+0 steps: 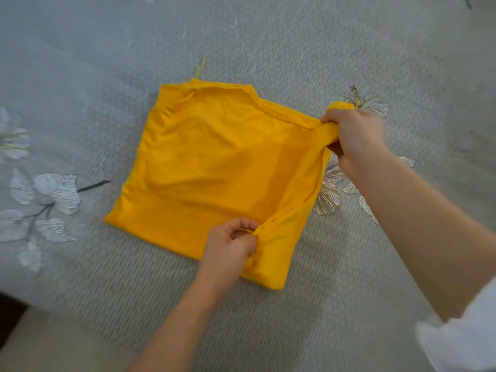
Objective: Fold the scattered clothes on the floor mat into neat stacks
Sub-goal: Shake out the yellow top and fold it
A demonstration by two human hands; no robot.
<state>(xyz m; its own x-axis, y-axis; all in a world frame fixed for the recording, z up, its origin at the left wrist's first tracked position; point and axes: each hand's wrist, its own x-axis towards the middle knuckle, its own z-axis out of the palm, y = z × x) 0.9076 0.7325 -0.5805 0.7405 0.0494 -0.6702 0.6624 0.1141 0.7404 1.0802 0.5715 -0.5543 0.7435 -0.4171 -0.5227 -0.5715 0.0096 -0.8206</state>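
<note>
1 yellow garment (214, 162), partly folded into a rough square, lies flat on the grey floor mat (268, 36), about midway across the part of the mat in view. Its type cannot be told: any sleeves and the lower layers are hidden beneath the top panel. The left hand (230, 245) pinches a gather of cloth at the garment's near edge, fingers curled; the fabric inside the grip is hidden. The right hand (354, 138), blurred, grips the garment's far right corner, bunched in the fist and raised off the mat, with the right edge drawn up taut between the 2 hands. The left and far edges lie flat and untouched. A white sleeve (461, 339) is cut off at the frame's lower right. Pale flower prints (53, 191) mark the mat to the left of the garment. Bare mat surrounds the garment on all 4 sides. The mat's far, left and right edges lie outside the frame. A dark patch (10, 318) at the lower left is too cropped to identify.
</note>
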